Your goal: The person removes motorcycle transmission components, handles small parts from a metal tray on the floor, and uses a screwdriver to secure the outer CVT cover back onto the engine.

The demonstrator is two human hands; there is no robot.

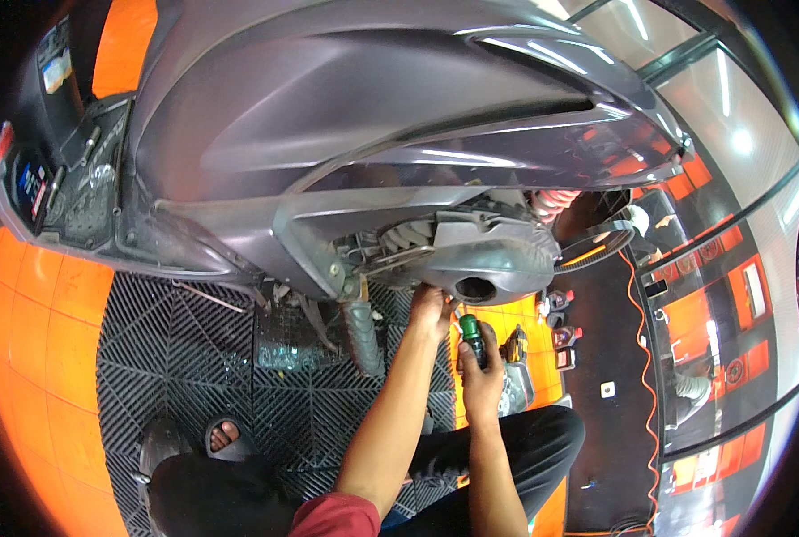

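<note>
We are crouching on the black ribbed grating mat (193,358), with our dark trousers (525,447) and one sandalled foot (225,437) nearest to us at the lower edge. Our two forearms are reaching up from there, close beside each other but not touching. Our right hand (482,362) is wrapping its fingers tightly around a small green-handled screwdriver (471,333) with a black tip end, holding it upright just below the engine. Our left hand (429,309) is pressing its fingertips against the underside of the grey plastic engine cover (493,259); we cannot tell whether it is gripping anything there. Just right of our hands, several small red-and-black items (562,333) are lying on the orange tiled floor (32,331), too small to count surely. One orange cable (643,358) is running along the dark strip beyond them. Above everything, the single dark grey scooter body (346,116) is filling the view, with one small rectangular blue-and-white label (32,183) on its far left end and a pale sticker (56,64) higher up.
</note>
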